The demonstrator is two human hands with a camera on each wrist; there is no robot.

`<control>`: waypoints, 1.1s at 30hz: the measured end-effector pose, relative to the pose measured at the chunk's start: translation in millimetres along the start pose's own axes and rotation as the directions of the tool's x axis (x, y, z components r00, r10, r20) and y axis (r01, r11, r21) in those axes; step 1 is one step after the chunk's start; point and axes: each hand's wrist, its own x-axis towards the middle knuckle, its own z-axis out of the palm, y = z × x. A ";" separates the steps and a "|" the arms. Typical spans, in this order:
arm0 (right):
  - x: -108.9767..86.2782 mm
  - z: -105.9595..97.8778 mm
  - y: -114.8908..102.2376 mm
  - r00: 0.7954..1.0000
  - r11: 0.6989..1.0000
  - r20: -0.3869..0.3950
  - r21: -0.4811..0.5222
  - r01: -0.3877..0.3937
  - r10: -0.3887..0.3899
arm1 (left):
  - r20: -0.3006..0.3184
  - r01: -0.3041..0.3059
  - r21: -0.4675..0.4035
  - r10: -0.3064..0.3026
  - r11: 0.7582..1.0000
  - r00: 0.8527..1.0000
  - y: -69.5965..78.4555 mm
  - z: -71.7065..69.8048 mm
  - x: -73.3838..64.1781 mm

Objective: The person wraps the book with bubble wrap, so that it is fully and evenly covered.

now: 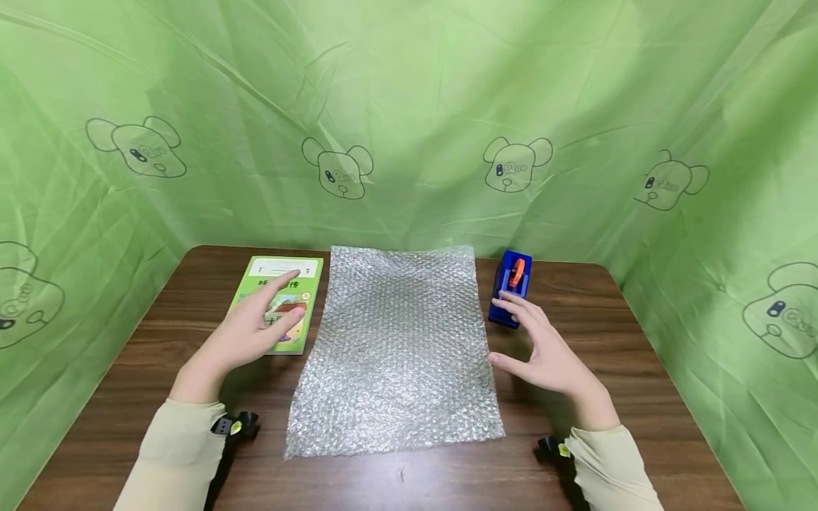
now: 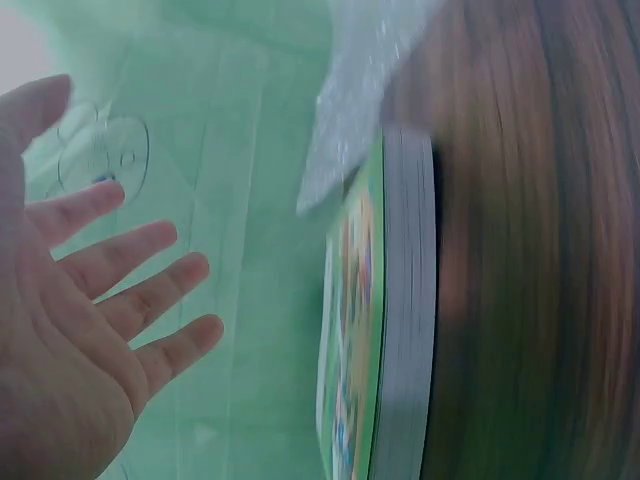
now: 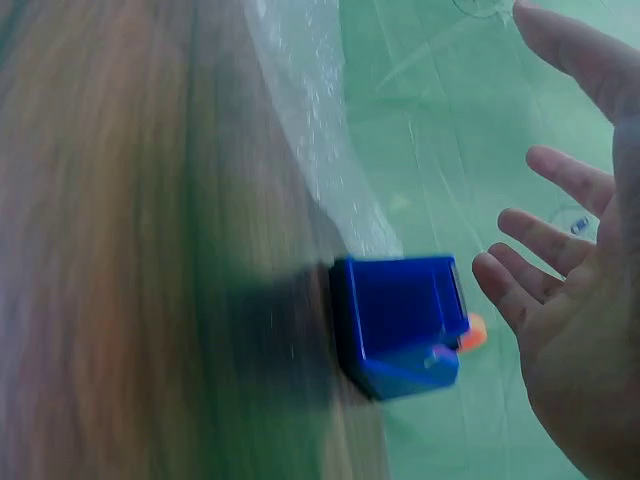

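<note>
Inside blue dispenser [image 3: 400,310], orange wheel [image 1: 517,272]

Table [image 1: 588,319]: brown wood, dark-grained, its far edge toward twelve o'clock from where I stand; a pale sheen [image 1: 415,486] lies at six. Cloth [image 1: 409,85]: green, creased, hanging beyond the table and sweeping round from nine through twelve to three. Heads [image 1: 343,172]: six, round-eared, outlined on the cloth at nine, ten, near eleven, two, between two and three, and three; each bears one dark eye patch.
</note>
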 end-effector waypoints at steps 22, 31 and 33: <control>21.3 39.7 16.5 0.987 0.993 0.161 0.118 -0.026 0.007 | 0.154 -0.045 0.000 0.045 0.999 0.987 5.6 53.0 12.3; 21.0 44.4 18.7 0.970 0.995 0.239 0.077 -0.064 0.044 | 0.199 -0.102 0.030 0.094 0.994 0.975 12.2 65.0 15.8; 20.5 44.7 20.1 0.965 0.994 0.255 0.079 -0.079 0.056 | 0.214 -0.096 0.029 0.088 0.995 0.973 13.6 65.8 15.8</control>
